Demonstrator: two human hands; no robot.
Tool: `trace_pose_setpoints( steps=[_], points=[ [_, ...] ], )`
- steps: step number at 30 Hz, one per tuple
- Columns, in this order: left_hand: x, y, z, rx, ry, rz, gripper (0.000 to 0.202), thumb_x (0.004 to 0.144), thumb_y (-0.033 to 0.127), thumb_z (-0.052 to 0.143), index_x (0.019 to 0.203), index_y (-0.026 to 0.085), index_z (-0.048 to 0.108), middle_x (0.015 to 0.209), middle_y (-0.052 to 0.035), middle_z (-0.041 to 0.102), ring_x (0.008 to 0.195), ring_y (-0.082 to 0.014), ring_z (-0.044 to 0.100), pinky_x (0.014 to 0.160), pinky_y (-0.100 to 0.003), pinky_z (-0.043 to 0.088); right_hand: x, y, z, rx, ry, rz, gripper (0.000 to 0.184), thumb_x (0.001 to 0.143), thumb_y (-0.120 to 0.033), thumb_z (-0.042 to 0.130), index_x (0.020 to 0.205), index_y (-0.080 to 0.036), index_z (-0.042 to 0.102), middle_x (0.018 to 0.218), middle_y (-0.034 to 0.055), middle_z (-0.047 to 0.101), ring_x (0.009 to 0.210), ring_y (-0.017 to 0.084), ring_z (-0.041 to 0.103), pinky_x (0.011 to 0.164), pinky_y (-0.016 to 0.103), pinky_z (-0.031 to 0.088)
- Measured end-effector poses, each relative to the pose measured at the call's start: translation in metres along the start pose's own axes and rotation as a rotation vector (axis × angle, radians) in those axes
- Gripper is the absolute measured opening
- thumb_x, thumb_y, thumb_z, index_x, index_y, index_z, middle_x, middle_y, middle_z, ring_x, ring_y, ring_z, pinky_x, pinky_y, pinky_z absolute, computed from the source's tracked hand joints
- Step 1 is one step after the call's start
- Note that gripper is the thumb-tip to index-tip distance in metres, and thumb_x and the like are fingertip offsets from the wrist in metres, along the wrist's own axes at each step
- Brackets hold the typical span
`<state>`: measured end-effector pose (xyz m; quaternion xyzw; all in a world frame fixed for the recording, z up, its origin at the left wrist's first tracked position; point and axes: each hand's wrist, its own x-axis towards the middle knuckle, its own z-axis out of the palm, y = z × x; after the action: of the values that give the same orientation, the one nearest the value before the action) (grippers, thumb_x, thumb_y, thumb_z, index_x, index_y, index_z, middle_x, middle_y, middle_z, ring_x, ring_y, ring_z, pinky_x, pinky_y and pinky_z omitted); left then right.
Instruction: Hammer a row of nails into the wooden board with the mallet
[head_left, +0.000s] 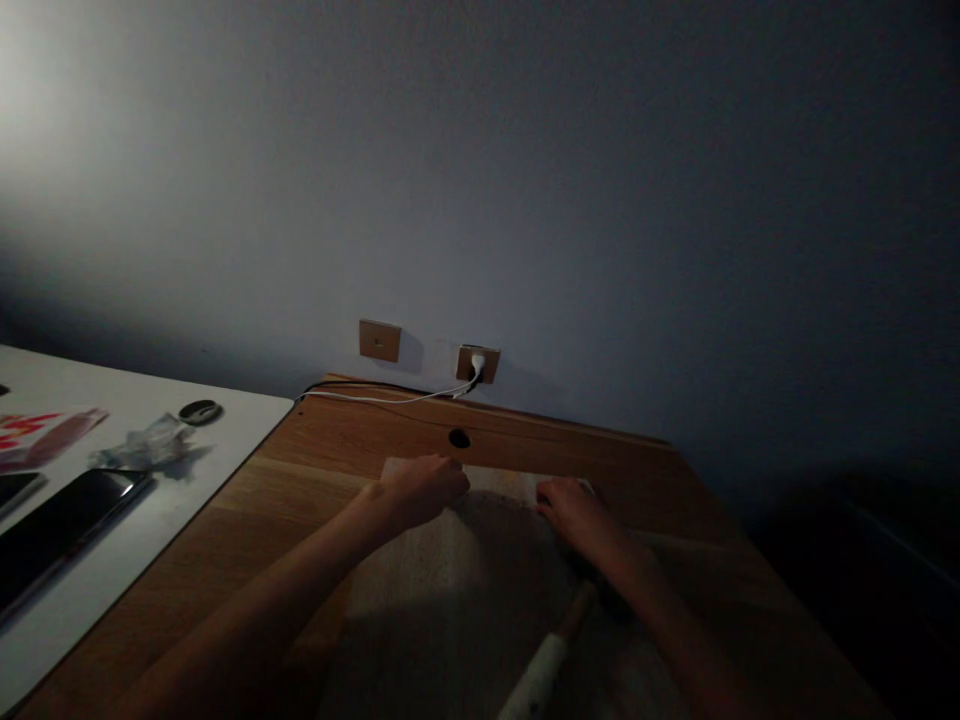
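Note:
A pale board (450,600) lies on a wooden table, speckled with small dark bits near its far edge. My left hand (427,490) rests at the far left part of the board, fingers curled closed. Whatever those fingers hold, if anything, is hidden. Across from it, my right hand (570,505) is closed too near the far right corner, its contents not visible in the dim light. Under my right forearm lies a mallet-like tool (544,665) with a wooden shaft and white grip. Its dark head is mostly covered by the arm.
The wooden table (255,520) meets a wall with two sockets; a white plug (478,362) and cables run along the back. On the white table (172,520) at left lie a dark phone-like device (67,530), crumpled clear plastic (157,440) and a round ring-shaped item (199,411).

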<state>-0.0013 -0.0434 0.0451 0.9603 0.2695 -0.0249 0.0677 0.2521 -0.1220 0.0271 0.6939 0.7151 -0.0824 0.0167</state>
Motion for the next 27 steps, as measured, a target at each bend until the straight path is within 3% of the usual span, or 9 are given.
trace_pose_setpoints(
  steps=[8, 13, 19, 23, 27],
  points=[
    [0.000, 0.004, 0.000, 0.001, 0.018, 0.015, 0.030, 0.083, -0.007, 0.051, 0.084, 0.013, 0.073, 0.088, -0.0148, 0.074, 0.081, -0.0279, 0.075, 0.061, -0.029, 0.054, -0.001, -0.012, -0.009, 0.073, 0.028, -0.079, 0.028, 0.094, -0.009, 0.053, 0.100, -0.019, 0.078, 0.106, 0.0090, 0.079, 0.104, 0.020, 0.070, 0.091, 0.025, 0.045],
    [0.000, 0.002, 0.002, 0.023, 0.003, 0.027, 0.030, 0.084, -0.008, 0.051, 0.088, 0.013, 0.073, 0.090, -0.0147, 0.075, 0.083, -0.0288, 0.075, 0.065, -0.031, 0.056, 0.001, -0.025, -0.011, 0.114, 0.050, -0.043, 0.027, 0.093, -0.010, 0.056, 0.094, -0.019, 0.081, 0.101, 0.0098, 0.082, 0.097, 0.021, 0.074, 0.085, 0.026, 0.048],
    [0.004, 0.002, 0.004, -0.031, 0.060, -0.066, 0.008, 0.090, 0.013, 0.066, 0.094, 0.014, 0.073, 0.092, -0.0162, 0.075, 0.088, -0.0328, 0.075, 0.070, -0.036, 0.058, 0.000, -0.030, -0.009, 0.129, 0.039, -0.055, 0.029, 0.090, -0.006, 0.055, 0.089, -0.019, 0.081, 0.099, 0.0100, 0.082, 0.099, 0.022, 0.074, 0.086, 0.027, 0.047],
    [0.004, 0.000, 0.001, -0.107, 0.101, -0.065, 0.013, 0.091, 0.009, 0.061, 0.090, 0.015, 0.072, 0.096, -0.0130, 0.075, 0.087, -0.0274, 0.075, 0.070, -0.031, 0.055, -0.001, -0.032, -0.012, 0.151, 0.055, -0.093, 0.033, 0.090, -0.005, 0.051, 0.097, -0.018, 0.081, 0.104, 0.0109, 0.080, 0.102, 0.022, 0.071, 0.091, 0.027, 0.047],
    [0.006, -0.005, 0.003, -0.213, 0.098, -0.042, 0.021, 0.089, 0.004, 0.056, 0.086, 0.017, 0.072, 0.087, -0.0085, 0.074, 0.079, -0.0218, 0.072, 0.066, -0.026, 0.050, 0.003, -0.042, -0.015, 0.190, 0.055, -0.125, 0.034, 0.089, -0.004, 0.051, 0.097, -0.017, 0.082, 0.103, 0.0110, 0.081, 0.101, 0.022, 0.073, 0.090, 0.027, 0.047]
  ],
)
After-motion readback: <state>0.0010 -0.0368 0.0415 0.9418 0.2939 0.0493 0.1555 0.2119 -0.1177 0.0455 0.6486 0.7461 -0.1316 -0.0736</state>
